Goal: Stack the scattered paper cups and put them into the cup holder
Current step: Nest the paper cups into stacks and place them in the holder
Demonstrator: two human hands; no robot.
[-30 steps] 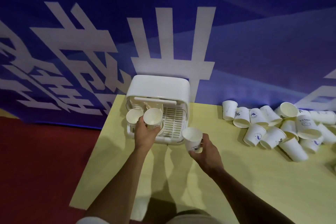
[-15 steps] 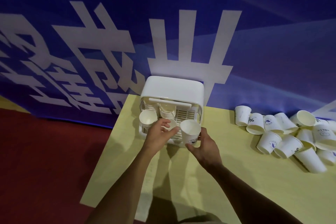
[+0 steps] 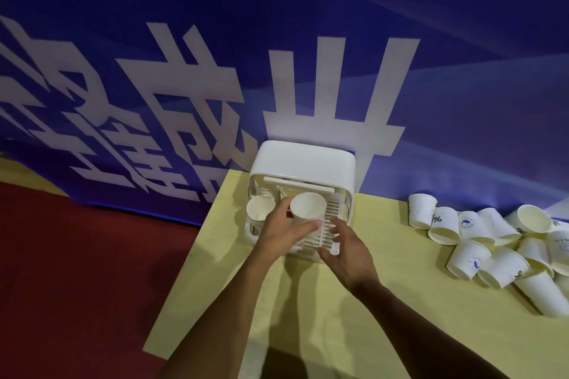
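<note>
Just left of my left hand [image 3: 281, 232], a paper cup [image 3: 260, 209] sits mouth-up in the white cup holder [image 3: 304, 163]. That hand grips a second cup [image 3: 308, 208] by its side at the holder's front. My right hand [image 3: 346, 252], close beside it, holds nothing, its fingers loosely spread at the slatted tray [image 3: 334, 212]. I cannot tell whether they touch it. Well to its right, the scattered cups [image 3: 492, 243] lie heaped on the yellow table [image 3: 400, 301].

Pale yellow desk [image 3: 385, 317], with soft shadows across its near part. Directly behind the desk, deep blue banner [image 3: 462, 40] printed with large white characters [image 3: 338, 86] and a lighter blue diagonal band. Left of the desk, dark red floor [image 3: 77, 286] reaching the banner's lower edge. Dim light overall.
</note>
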